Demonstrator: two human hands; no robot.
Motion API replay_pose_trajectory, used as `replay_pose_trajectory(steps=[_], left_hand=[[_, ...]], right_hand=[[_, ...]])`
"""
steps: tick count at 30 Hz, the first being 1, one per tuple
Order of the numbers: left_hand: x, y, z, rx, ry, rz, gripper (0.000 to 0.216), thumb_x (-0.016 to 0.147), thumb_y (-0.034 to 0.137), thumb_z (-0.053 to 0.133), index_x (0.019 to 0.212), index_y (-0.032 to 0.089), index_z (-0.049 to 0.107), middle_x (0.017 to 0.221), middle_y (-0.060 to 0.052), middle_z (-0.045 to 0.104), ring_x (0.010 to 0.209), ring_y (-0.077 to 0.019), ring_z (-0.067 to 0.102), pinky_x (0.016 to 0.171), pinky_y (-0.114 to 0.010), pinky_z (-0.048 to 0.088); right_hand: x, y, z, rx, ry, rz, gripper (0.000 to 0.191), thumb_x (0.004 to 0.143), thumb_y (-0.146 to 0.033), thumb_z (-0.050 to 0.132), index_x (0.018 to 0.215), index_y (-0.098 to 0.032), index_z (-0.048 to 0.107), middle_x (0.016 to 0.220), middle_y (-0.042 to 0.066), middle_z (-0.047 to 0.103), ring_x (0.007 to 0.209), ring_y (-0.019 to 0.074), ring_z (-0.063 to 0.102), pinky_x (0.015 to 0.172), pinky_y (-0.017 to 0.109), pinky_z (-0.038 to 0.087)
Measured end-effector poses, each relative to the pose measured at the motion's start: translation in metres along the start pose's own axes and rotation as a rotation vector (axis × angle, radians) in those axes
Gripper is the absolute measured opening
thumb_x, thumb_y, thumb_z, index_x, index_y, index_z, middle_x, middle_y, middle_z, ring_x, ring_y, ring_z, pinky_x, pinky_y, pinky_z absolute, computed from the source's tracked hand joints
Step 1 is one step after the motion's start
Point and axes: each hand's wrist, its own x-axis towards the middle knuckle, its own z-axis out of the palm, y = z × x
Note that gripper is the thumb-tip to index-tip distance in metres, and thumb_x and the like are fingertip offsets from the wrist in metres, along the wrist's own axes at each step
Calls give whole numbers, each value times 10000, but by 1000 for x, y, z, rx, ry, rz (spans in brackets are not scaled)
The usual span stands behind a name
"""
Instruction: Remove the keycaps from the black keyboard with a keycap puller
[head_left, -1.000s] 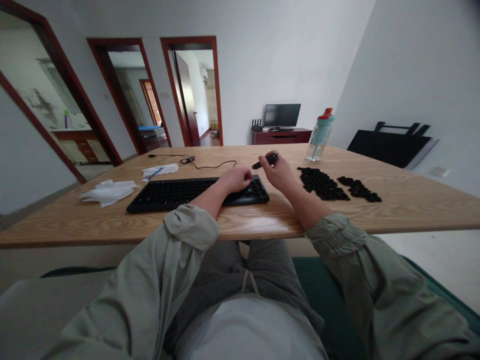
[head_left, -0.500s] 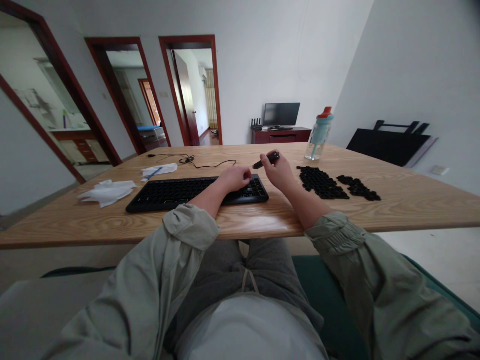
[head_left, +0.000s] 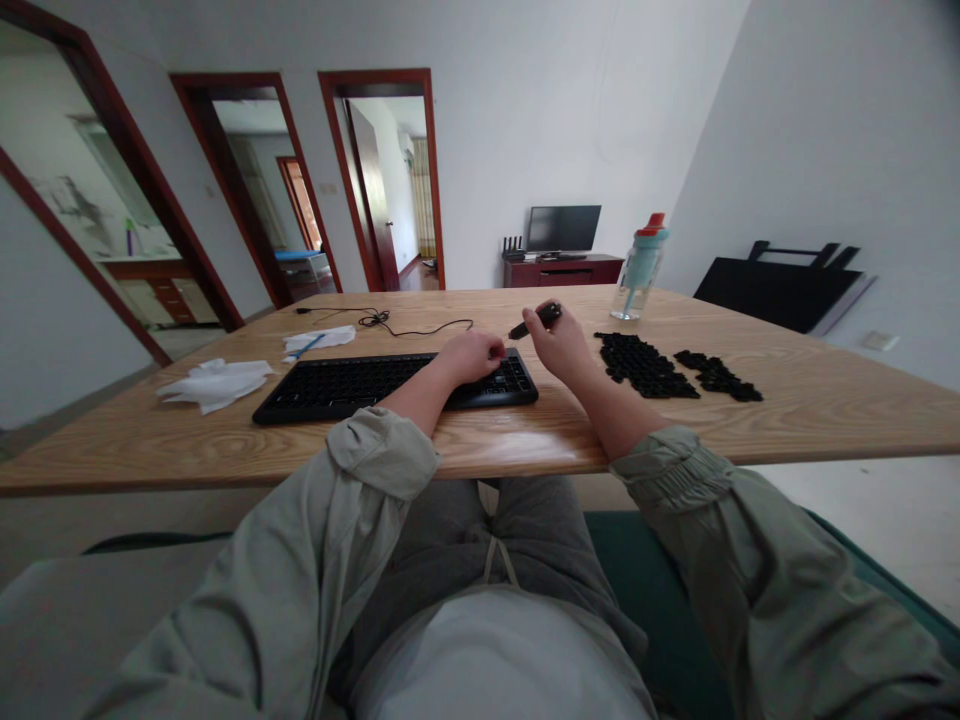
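Observation:
A black keyboard [head_left: 337, 388] lies near the table's front edge, many of its keycaps off. Over its right part rests my left hand [head_left: 472, 357], its fingers curled and pinched together; a small dark bit shows at the fingertips, too small to name. My right hand [head_left: 561, 345] is closed around a short black-handled tool [head_left: 541, 318], held slanting just above the keyboard's right end. The tool's thin tip points down and left towards my left fingers. To the right of this hand lie black keycaps in a larger pile [head_left: 643, 366] and a smaller pile [head_left: 718, 376].
White tissues [head_left: 216, 385] lie on the wooden table [head_left: 810, 400] at the left, and a blue stick [head_left: 306, 346] rests on another tissue [head_left: 339, 337]. A black cable [head_left: 420, 331] runs behind the keyboard. A clear water bottle [head_left: 636, 275] stands at the back right.
My right hand and the tool have shifted very slightly to the right. My left hand stays in the same place on the keyboard.

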Motion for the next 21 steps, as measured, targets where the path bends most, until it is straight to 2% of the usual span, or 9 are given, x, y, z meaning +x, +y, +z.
replay_pose_trajectory(steps=[9, 16, 21], left_hand=[[0, 3, 0, -1, 18, -7, 250, 884, 255, 568, 1018, 215, 775, 1030, -66, 771, 953, -210, 690, 904, -311, 521], [0, 3, -1, 19, 11, -35, 235, 856, 246, 580, 989, 213, 772, 1006, -65, 766, 930, -217, 690, 865, -311, 523], [-1, 4, -1, 19, 10, -27, 244, 867, 253, 569, 1005, 211, 766, 1008, -72, 765, 937, -223, 689, 863, -317, 522]], right_hand=[[2, 5, -1, -65, 24, 56, 325, 892, -554, 519, 789, -251, 462, 693, 23, 578, 677, 211, 524, 685, 328, 403], [-4, -7, -3, -69, -2, -5, 304, 899, -530, 505, 791, -247, 482, 678, 26, 581, 657, 210, 531, 661, 327, 412], [-3, -4, -3, -99, 4, 11, 306, 905, -530, 500, 795, -245, 480, 700, 45, 591, 694, 229, 554, 693, 345, 427]])
